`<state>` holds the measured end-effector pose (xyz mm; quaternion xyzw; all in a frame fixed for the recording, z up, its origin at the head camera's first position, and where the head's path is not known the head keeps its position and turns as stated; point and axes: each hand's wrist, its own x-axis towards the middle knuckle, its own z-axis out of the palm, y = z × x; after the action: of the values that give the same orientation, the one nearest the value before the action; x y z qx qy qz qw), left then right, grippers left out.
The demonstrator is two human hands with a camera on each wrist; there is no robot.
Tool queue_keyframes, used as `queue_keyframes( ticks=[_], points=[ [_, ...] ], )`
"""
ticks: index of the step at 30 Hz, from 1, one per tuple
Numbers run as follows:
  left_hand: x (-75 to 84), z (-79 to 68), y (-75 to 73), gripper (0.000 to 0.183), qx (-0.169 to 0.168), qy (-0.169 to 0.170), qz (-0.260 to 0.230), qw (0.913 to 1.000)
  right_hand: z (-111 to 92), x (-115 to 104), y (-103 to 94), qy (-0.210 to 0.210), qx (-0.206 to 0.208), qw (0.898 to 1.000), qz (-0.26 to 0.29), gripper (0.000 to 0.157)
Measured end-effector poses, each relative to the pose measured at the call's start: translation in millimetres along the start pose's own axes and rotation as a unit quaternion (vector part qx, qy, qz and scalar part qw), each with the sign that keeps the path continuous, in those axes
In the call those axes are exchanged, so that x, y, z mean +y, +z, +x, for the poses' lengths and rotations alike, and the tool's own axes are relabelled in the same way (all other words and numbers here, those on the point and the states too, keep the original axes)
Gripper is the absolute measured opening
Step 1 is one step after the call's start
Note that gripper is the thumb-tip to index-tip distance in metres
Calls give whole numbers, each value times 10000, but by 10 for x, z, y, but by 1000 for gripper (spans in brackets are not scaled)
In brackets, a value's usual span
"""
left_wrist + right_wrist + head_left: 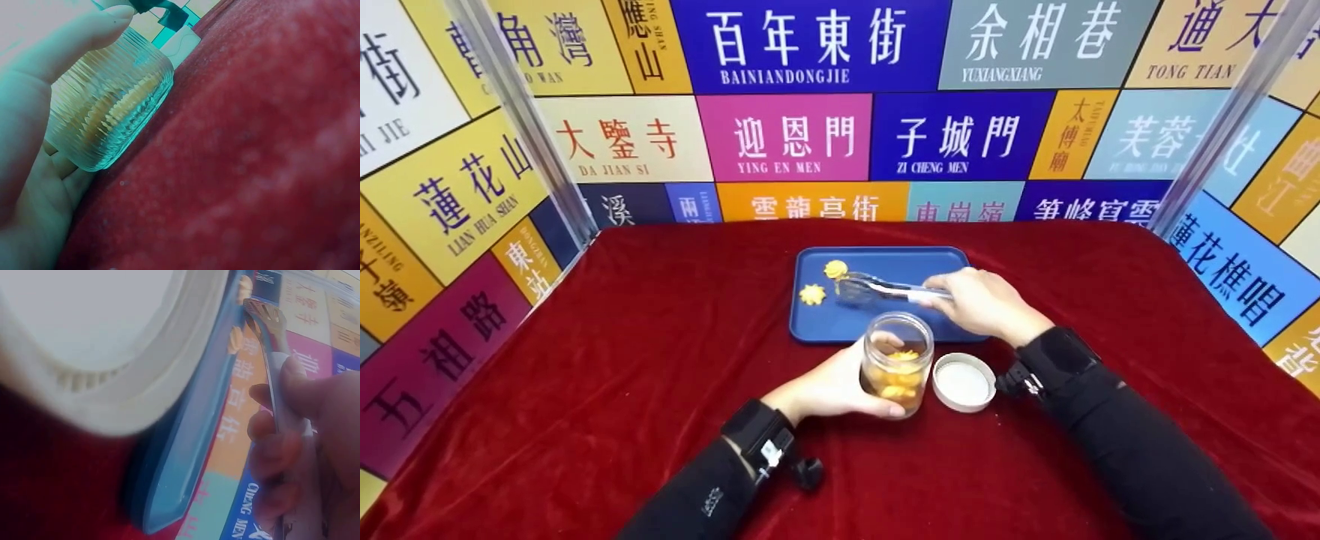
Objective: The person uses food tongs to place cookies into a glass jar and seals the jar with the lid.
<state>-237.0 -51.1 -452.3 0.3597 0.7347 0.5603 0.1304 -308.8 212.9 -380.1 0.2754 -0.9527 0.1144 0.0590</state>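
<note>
My left hand (840, 382) grips a clear ribbed glass jar (911, 409), which stands in front of the tray with its mouth uncovered. Several yellow cookies (132, 101) lie in the jar's lower part. In my right hand (986, 304) is a pair of metal serving tongs (270, 320) with pale handles, fingers wrapped round them. The tongs reach left over a blue tray (885, 259). Their tips are right beside a flower-shaped cookie (835, 268) on the tray. A second cookie (812, 295) lies just nearer and to the left.
A round white lid (964, 382) lies on the red cloth (675, 337) to the right of the jar, close below my right wrist. Upright panels (784, 139) with coloured street-name signs border the back and sides, with pale posts (529, 120) at the corners.
</note>
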Motion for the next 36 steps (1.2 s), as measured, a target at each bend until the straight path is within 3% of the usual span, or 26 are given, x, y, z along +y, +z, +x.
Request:
queue_keyframes(
  ticks=[11, 22, 32, 36],
  points=[
    [-2, -6, 0, 89, -12, 18, -33, 10000, -181, 175, -211, 114, 130, 9986, 506, 34],
    [-1, -6, 1, 88, 62, -25, 167, 9998, -409, 232, -467, -32, 263, 9954, 926, 32],
    [23, -26, -14, 87, 96, -36, 190, 9998, -608, 224, -811, -546, 174, 9856, 1589, 15],
    [8, -7, -11, 87, 13, 12, 138, 9999, -682, 179, -925, -667, 332, 9887, 1301, 16]
  ],
)
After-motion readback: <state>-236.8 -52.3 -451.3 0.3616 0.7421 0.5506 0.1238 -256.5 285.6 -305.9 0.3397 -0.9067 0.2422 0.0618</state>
